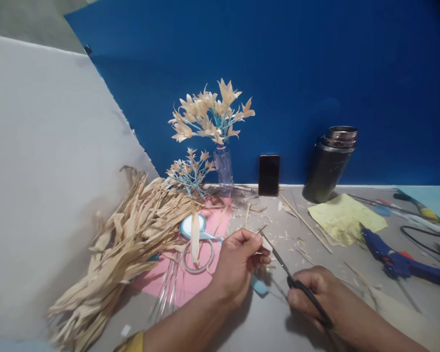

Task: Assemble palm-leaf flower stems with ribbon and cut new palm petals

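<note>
My left hand [238, 261] is closed in a pinch on a small pale strip of dried husk [264, 244], held just above the table. My right hand [315, 293] grips black-handled scissors [289, 274], their blades reaching up and left to the strip at my left fingertips. A light blue object [259, 286] lies on the table under my left hand. Small husk offcuts [289, 239] are scattered around the hands.
A heap of dried husks [128, 244] lies at the left on pink paper [183, 278] with tape rolls [198, 254]. At the back stand husk flowers in a bottle [214, 122], a phone [269, 174] and a metal flask [330, 164]. A blue glue gun [396, 259] and yellow paper [344, 217] lie at the right.
</note>
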The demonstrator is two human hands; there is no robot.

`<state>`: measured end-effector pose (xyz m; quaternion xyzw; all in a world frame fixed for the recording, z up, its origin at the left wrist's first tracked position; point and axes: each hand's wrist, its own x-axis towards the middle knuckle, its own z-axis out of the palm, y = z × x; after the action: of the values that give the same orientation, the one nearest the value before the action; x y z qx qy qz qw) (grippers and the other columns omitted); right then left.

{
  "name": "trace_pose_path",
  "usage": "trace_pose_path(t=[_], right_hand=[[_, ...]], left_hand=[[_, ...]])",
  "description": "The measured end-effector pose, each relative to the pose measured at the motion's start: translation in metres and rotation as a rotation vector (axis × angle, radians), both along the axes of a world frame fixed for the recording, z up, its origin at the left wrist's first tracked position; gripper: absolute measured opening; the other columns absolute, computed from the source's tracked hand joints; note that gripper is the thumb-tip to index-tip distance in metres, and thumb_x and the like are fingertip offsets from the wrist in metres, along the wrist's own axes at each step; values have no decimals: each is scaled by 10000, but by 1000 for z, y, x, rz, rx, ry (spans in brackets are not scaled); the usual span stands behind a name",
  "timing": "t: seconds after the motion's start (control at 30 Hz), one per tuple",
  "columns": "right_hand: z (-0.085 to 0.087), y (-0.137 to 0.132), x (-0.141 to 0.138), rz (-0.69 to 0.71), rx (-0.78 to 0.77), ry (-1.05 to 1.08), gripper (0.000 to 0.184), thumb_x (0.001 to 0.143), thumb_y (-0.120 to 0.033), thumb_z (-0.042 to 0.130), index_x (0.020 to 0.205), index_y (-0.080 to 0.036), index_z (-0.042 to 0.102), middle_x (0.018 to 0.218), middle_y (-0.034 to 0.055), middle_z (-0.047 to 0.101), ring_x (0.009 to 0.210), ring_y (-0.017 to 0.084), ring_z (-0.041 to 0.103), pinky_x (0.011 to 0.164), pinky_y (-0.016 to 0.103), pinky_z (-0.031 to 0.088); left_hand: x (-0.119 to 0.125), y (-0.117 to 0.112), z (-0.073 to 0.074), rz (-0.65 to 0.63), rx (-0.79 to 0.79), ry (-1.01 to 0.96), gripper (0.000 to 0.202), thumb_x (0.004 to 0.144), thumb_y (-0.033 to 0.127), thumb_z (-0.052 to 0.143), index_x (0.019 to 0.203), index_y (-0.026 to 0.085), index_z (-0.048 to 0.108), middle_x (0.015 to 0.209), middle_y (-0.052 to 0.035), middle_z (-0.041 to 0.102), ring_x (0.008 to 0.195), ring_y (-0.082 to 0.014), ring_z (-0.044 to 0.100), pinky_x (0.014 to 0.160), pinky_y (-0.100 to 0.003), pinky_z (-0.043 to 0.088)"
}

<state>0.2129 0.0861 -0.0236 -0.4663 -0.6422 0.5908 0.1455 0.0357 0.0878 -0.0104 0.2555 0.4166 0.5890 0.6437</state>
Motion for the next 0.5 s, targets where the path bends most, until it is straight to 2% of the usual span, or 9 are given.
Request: trace_pose_path(t=[0.2, 0.37, 0.5], right_hand=[[0, 0, -2, -19, -23, -24, 515, 754, -554, 612, 437, -213, 391, 385, -44, 382, 392, 74, 327, 421, 234, 221], [-5, 1, 2, 70, -25, 70, 621, 769, -743, 530, 473, -209, 418, 411, -36, 409, 405, 74, 312, 432, 231, 220], [-1, 2, 7, 128, 11, 103, 669, 773, -823, 449, 529, -201, 487, 456, -15, 460, 434, 97, 366, 441, 233, 275]], left_hand=[[4, -2, -2, 13, -6, -34, 328, 664, 321, 842, 672, 150, 562, 613, -11, 632, 543, -105, 594, 561, -213, 473], [7, -4, -5, 7, -53, -105, 327, 626, 296, 864, 694, 150, 580, 632, -17, 629, 623, -124, 613, 614, -236, 512], [7, -5, -4, -8, -51, -93, 318, 635, 302, 853, 697, 154, 579, 631, -14, 621, 634, -135, 616, 629, -256, 523]])
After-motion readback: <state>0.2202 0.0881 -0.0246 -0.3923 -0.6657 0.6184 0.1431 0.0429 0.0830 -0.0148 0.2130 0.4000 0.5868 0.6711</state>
